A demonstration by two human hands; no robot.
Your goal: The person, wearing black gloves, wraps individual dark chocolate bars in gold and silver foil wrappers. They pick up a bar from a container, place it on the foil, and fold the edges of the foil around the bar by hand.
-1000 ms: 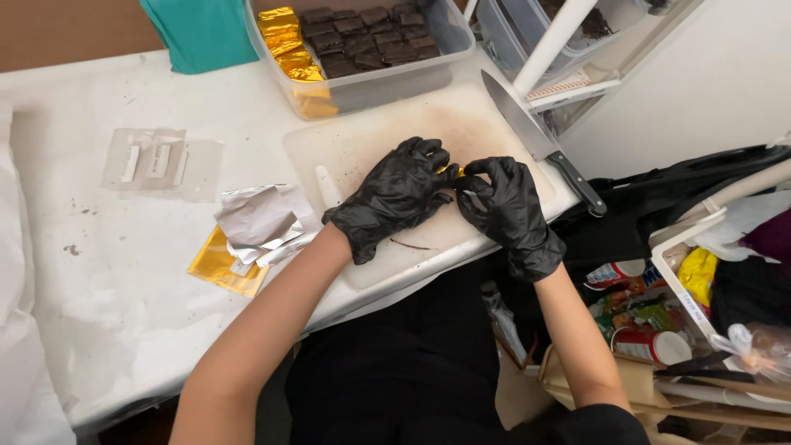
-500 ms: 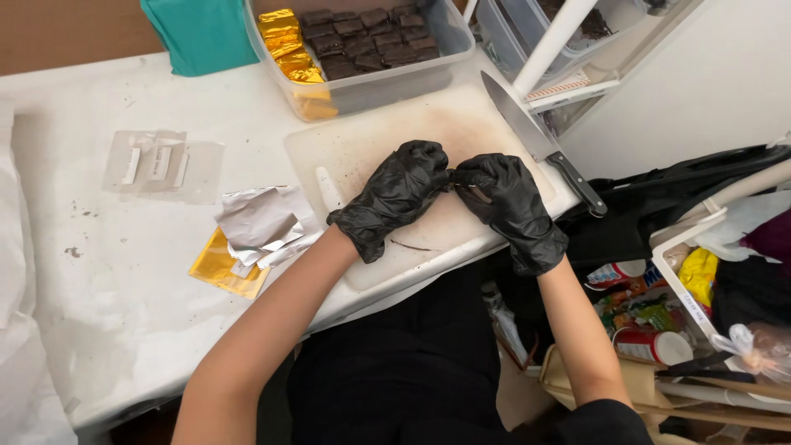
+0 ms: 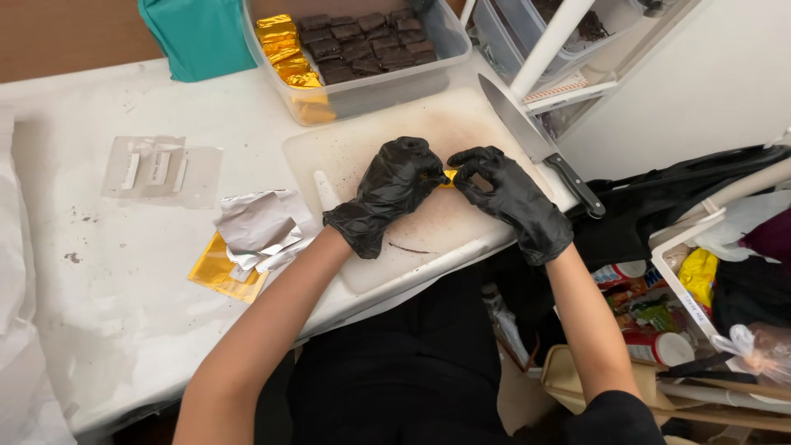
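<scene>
Both my hands wear black gloves and meet over a white cutting board [image 3: 362, 152]. My left hand [image 3: 391, 188] and my right hand [image 3: 498, 194] pinch a small piece wrapped in gold foil [image 3: 448, 175] between their fingertips; only a sliver of the foil shows. A clear plastic tub [image 3: 375, 86] behind the board holds dark brown squares [image 3: 362, 41] and several gold-wrapped pieces [image 3: 284, 45]. Loose sheets of gold and silver foil [image 3: 247, 239] lie on the white table to the left of the board.
A large kitchen knife [image 3: 535, 144] lies along the board's right edge, blade pointing away. A teal cloth [image 3: 194, 33] sits at the back. A clear plastic sheet [image 3: 161, 169] lies at the left. White shelving and bags of packages [image 3: 700, 288] crowd the right side.
My hands have stayed over the board, fingers working around the gold-wrapped piece; the left hand turned slightly so less foil shows. Nothing else on the table moved.
</scene>
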